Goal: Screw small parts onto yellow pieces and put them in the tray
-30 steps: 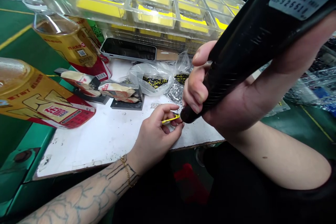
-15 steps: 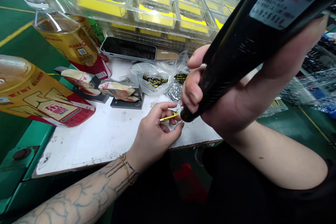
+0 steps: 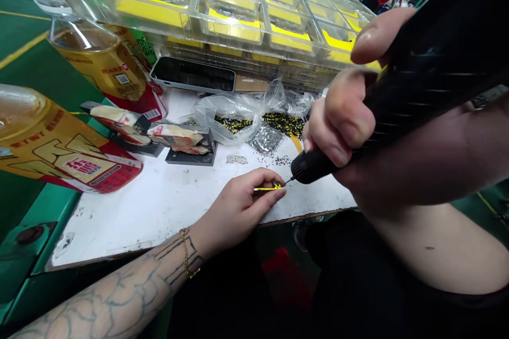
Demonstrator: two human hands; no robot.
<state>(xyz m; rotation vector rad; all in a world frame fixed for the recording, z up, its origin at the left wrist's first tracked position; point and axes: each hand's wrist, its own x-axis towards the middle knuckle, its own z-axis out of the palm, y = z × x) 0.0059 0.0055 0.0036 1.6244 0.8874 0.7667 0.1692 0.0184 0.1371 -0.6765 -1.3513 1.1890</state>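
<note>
- L hand (image 3: 234, 212): grip is closed, thumb & fingers are pinching a thin yellow-and-black strip (image 3: 268, 188); strip is sticking out past the fingertips toward the R side, over the front of the surface; tattooed forearm (image 3: 115, 296) is reaching in from lower L w/ a gold chain bracelet (image 3: 185, 251) sitting on the wrist
- R hand (image 3: 350, 127): grip is closed around a thick black pen-like tool (image 3: 433, 74); thin tip (image 3: 292, 180) is pointing down at the strip's end, just beside it; can't tell if touching
- White-topped surface (image 3: 139, 228): loose black bits (image 3: 280, 160) are scattered just L of the R hand; a clear plastic bag (image 3: 226, 116) is lying behind them, w/ yellow-and-black pieces (image 3: 282, 124) spilling out beside it; a silvery mesh packet (image 3: 264, 139) is lying btwn the two
- Further back: a phone (image 3: 193, 75) is lying face up, just in front of a clear compartment tray (image 3: 222, 5) holding yellow inserts
- L side: two gold-and-red drink bottles (image 3: 51, 143) are lying tilted; paper-wrapped items (image 3: 177, 140) are resting on dark pads
</note>
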